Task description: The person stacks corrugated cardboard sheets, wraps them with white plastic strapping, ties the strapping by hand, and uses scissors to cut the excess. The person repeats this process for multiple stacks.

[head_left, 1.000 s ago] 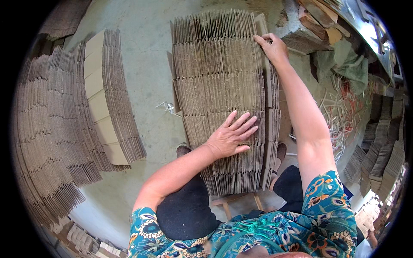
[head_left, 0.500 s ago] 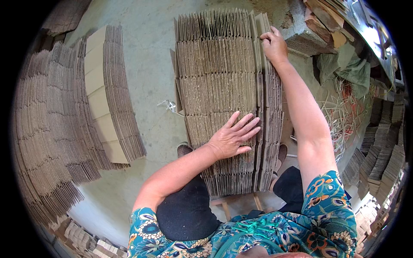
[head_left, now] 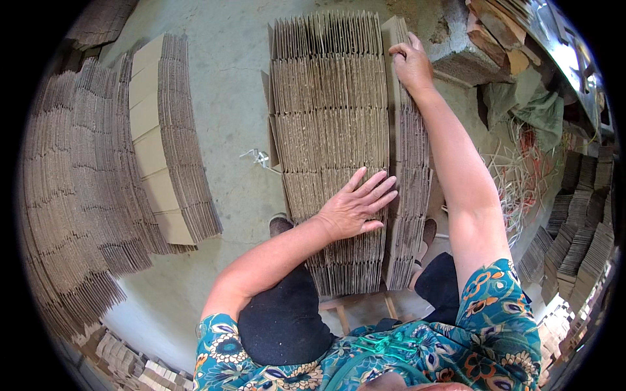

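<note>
A long block of upright corrugated cardboard partitions (head_left: 329, 140), packed edge up in rows, stands between my knees. My left hand (head_left: 357, 205) lies flat across its upper edges, fingers spread. Along the block's right side runs a narrower section of cardboard partitions (head_left: 409, 169), its tan face showing beside a thin dark gap. At the far end of that section my right hand (head_left: 413, 64) is closed over the top edge, thumb and fingers pinching the cardboard. Some fingertips of the right hand are hidden behind the edge.
More cardboard partitions (head_left: 85, 176) stand in rows on the floor at left. A pale concrete block (head_left: 460, 55) sits at the far right, near a green-grey sack (head_left: 531, 107) and a tangle of strapping strips (head_left: 518, 176). Further cardboard stacks (head_left: 574, 228) line the right edge.
The loose boards between the main block and the right-hand section no longer stand apart; one narrow gap now divides them. My right hand has shifted slightly left and away; my left has barely moved.
</note>
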The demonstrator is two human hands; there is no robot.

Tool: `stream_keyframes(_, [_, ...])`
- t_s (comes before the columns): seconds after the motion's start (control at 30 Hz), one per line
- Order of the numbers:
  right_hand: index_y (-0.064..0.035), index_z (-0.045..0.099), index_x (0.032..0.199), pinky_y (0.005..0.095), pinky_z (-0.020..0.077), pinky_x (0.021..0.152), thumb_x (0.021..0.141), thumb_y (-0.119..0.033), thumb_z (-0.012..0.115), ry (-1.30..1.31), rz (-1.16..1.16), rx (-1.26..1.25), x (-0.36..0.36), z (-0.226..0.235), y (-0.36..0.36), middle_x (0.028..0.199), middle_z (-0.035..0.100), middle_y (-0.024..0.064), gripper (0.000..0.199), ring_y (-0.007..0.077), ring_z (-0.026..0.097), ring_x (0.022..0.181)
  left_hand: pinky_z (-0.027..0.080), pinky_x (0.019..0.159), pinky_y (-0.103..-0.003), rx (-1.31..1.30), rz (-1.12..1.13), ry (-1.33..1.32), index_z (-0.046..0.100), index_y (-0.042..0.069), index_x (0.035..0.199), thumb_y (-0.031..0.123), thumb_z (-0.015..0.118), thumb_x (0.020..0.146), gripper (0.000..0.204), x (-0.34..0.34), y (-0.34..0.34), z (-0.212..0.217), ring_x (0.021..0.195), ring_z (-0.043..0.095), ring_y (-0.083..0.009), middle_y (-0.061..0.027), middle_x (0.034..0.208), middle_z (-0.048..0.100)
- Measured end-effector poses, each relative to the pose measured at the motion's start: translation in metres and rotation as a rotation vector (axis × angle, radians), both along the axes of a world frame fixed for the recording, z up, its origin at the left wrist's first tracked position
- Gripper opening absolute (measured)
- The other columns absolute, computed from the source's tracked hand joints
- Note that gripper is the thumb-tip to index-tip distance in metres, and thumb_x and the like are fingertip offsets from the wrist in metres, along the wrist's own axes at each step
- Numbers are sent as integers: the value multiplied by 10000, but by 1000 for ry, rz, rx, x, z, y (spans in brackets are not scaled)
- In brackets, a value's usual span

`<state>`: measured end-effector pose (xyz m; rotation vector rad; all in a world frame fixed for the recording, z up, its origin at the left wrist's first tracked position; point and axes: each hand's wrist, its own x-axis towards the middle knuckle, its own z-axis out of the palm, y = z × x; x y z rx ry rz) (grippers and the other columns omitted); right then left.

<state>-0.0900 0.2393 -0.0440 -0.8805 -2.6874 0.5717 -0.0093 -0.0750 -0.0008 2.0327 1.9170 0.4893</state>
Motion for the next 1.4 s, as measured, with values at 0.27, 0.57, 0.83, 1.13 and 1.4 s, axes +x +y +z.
stream_keyframes(0.27, [-128,640,891,410,367,1011,769,-339,660,-57,-109,-3,-10,18,-30,1434,352,102,245,304,408,1259,37,1140,-483,-10,13,19,297,138,1420,582,388,855,725,0,-5,0,1404,127,-233,-53,1504,203])
stream_keyframes(0.57, [-156,655,924,404,376,1004,778,-307,632,24,-49,-50,-11,1,-14,1440,349,74,211,295,385,1280,34,1141,-477,-12,1,-34,298,137,1420,603,378,840,748,-1,-2,0,1405,125,-233,-49,1507,197])
stream_keyframes(0.83, [-159,649,894,470,360,999,736,-409,694,-85,-100,-33,-19,22,-42,1460,316,85,299,352,377,1263,33,1143,-472,2,18,-48,299,134,1418,606,372,837,752,-3,-7,-2,1404,130,-234,-57,1506,202])
stream_keyframes(1.13, [-205,655,915,452,360,1008,772,-245,597,16,-40,21,-24,3,-36,1453,333,71,159,347,359,1276,31,1145,-469,5,3,-60,295,132,1417,604,380,841,749,-5,-5,1,1401,142,-226,-64,1502,209])
stream_keyframes(1.4, [-139,642,924,480,274,1056,770,-312,622,-131,-84,22,-32,22,-61,1460,320,86,232,315,266,1339,37,1146,-465,34,8,-110,304,125,1410,595,421,826,758,-6,-8,-1,1397,152,-236,-74,1494,223])
